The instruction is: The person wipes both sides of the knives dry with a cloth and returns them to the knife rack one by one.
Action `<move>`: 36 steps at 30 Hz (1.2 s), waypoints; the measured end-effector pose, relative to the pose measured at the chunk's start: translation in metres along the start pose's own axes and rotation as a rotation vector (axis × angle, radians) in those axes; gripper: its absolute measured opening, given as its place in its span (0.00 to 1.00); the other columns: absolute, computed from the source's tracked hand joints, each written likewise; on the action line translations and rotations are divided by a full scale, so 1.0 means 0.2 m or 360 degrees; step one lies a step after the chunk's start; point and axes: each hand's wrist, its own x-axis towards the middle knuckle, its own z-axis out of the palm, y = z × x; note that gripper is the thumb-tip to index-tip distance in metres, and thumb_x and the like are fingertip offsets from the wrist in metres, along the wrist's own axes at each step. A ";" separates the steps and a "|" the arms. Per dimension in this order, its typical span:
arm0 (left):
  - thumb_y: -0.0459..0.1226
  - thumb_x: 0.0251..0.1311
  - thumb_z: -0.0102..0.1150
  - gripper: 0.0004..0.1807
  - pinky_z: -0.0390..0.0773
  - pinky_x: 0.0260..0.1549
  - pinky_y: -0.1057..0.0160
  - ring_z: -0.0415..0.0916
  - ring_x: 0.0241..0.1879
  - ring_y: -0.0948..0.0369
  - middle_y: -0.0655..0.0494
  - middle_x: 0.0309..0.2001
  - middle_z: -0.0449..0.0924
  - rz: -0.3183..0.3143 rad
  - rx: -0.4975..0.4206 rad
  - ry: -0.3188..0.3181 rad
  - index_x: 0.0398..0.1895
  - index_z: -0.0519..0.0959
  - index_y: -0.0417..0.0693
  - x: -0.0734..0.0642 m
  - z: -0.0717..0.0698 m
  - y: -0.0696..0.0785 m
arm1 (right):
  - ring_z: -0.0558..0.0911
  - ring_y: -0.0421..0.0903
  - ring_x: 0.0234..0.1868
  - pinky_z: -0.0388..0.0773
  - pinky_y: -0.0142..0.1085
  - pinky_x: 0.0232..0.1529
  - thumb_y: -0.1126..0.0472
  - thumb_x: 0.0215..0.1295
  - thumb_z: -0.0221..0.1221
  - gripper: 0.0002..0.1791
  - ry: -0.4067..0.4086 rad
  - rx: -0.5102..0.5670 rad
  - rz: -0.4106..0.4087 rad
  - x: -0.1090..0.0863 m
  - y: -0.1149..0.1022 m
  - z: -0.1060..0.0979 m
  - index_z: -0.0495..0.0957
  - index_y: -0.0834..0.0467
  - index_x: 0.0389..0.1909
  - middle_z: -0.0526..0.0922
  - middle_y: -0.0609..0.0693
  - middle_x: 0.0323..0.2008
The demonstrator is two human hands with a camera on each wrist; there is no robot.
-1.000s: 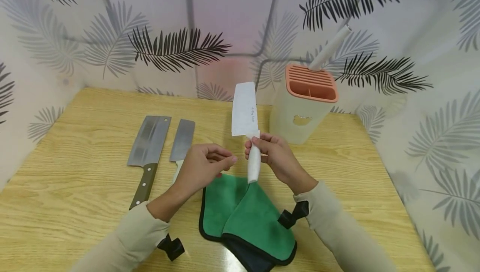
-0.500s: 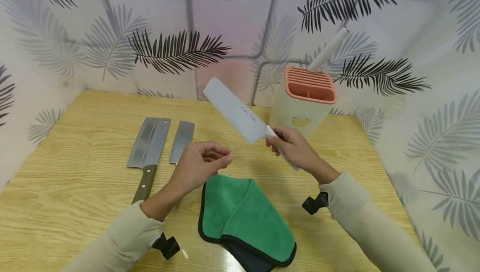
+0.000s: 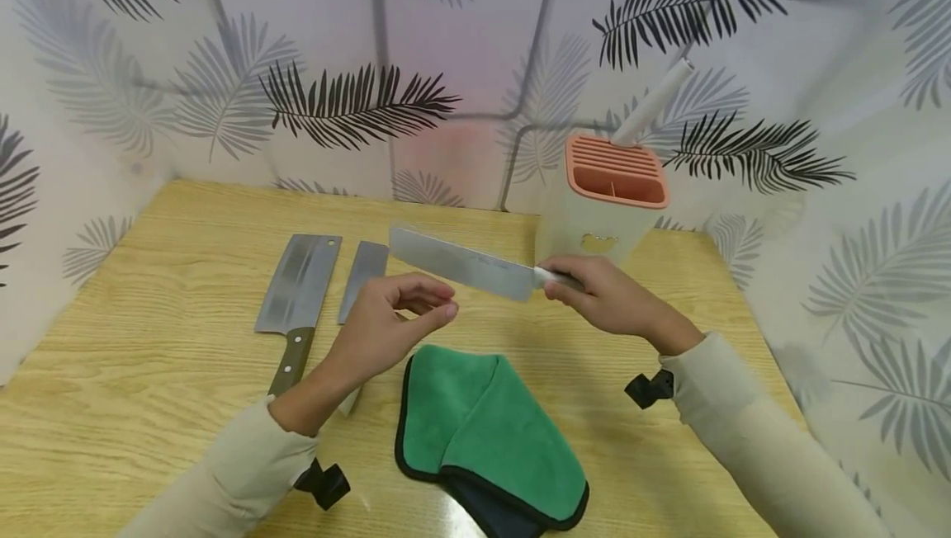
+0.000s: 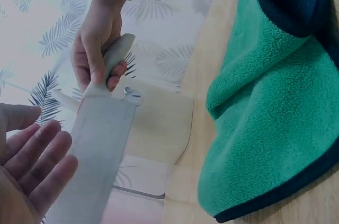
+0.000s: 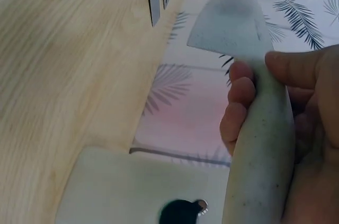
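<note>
My right hand (image 3: 598, 294) grips a white-handled cleaver (image 3: 468, 266) by its handle, fingers wrapped round it in the right wrist view. The blade is held above the table and points left, close to my left hand. My left hand (image 3: 394, 319) holds nothing; its fingers are loosely bent, and the left wrist view shows them beside the blade. Under and between the hands lies a folded green cloth (image 3: 490, 431) with black edging. Left of it rest a large cleaver (image 3: 300, 282) with an olive handle and a smaller cleaver (image 3: 364, 270), partly hidden by my left hand.
A cream knife block (image 3: 579, 228) with an orange slotted top stands at the back right of the wooden table (image 3: 163, 340). A white rod (image 3: 654, 101) sticks up from its slots. Behind the table hangs a leaf-patterned curtain or wall covering (image 3: 461, 43).
The right hand has moved right with its cleaver, and the blade has swung from upright to nearly level, pointing left. My left hand has shifted only slightly left.
</note>
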 end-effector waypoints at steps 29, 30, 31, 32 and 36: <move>0.36 0.58 0.70 0.17 0.84 0.48 0.54 0.85 0.48 0.52 0.49 0.49 0.87 0.0214 0.1136 -0.0698 0.51 0.84 0.43 0.23 -0.13 -0.06 | 0.82 0.41 0.43 0.81 0.40 0.46 0.59 0.76 0.53 0.14 -0.0197 -0.0169 -0.0093 -0.08 0.03 0.00 0.82 0.57 0.54 0.87 0.51 0.47; 0.36 0.58 0.70 0.15 0.84 0.45 0.56 0.85 0.45 0.54 0.50 0.46 0.88 0.0224 0.1133 -0.0718 0.48 0.85 0.44 0.23 -0.13 -0.06 | 0.82 0.41 0.43 0.81 0.40 0.46 0.59 0.76 0.53 0.14 -0.0195 -0.0169 -0.0099 -0.08 0.03 0.00 0.82 0.57 0.54 0.87 0.50 0.47; 0.35 0.59 0.69 0.09 0.83 0.40 0.59 0.84 0.38 0.58 0.53 0.39 0.87 0.0235 0.1130 -0.0741 0.42 0.85 0.45 0.24 -0.13 -0.06 | 0.82 0.41 0.43 0.81 0.40 0.46 0.59 0.76 0.53 0.14 -0.0193 -0.0170 -0.0104 -0.08 0.04 0.00 0.82 0.57 0.54 0.87 0.50 0.47; 0.34 0.59 0.68 0.03 0.80 0.35 0.62 0.79 0.31 0.61 0.56 0.32 0.84 0.0252 0.1129 -0.0761 0.35 0.84 0.46 0.24 -0.12 -0.06 | 0.83 0.41 0.43 0.81 0.40 0.46 0.59 0.76 0.53 0.13 -0.0190 -0.0173 -0.0106 -0.08 0.04 0.00 0.82 0.56 0.54 0.87 0.49 0.47; 0.30 0.61 0.65 0.24 0.56 0.25 0.68 0.49 0.20 0.66 0.63 0.18 0.53 0.0317 0.1069 -0.0806 0.15 0.62 0.54 0.26 -0.12 -0.08 | 0.83 0.41 0.43 0.82 0.41 0.46 0.60 0.75 0.54 0.14 -0.0175 -0.0193 -0.0095 -0.08 0.03 0.00 0.82 0.57 0.54 0.87 0.49 0.47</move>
